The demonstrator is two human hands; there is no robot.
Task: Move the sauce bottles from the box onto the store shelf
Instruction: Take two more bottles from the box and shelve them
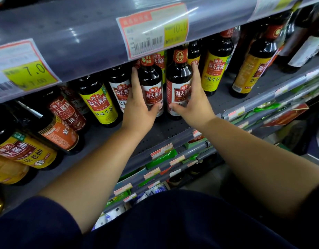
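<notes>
Both arms reach forward onto the grey perforated store shelf (175,131). Left hand (139,106) wraps a dark sauce bottle with a red-and-white label (151,87): fingers run up the bottle's left side, thumb crosses the lower front of the label. Right hand (194,103) wraps a second bottle of the same kind (178,87): fingers lie along its right side up to the shoulder, thumb presses the lower front of its label. The two bottles stand upright, just beside each other with a narrow gap, near the middle of the shelf and set back from its front edge. Whether their bases rest fully on the shelf cannot be told; the hands cover the lower parts. To the left stands a yellow-labelled bottle (99,103), and further toward the shelf's left end several more bottles with red, orange and yellow labels. To the right stand another yellow-labelled bottle (217,69) and an amber-labelled one (252,72), well back toward the rear of the shelf. Above, the front rail of the next shelf carries a price tag (153,29) and a second tag reading 7.0 (24,67). Lower shelves with green packets (162,157) show below the front edge. The box is not in view.
</notes>
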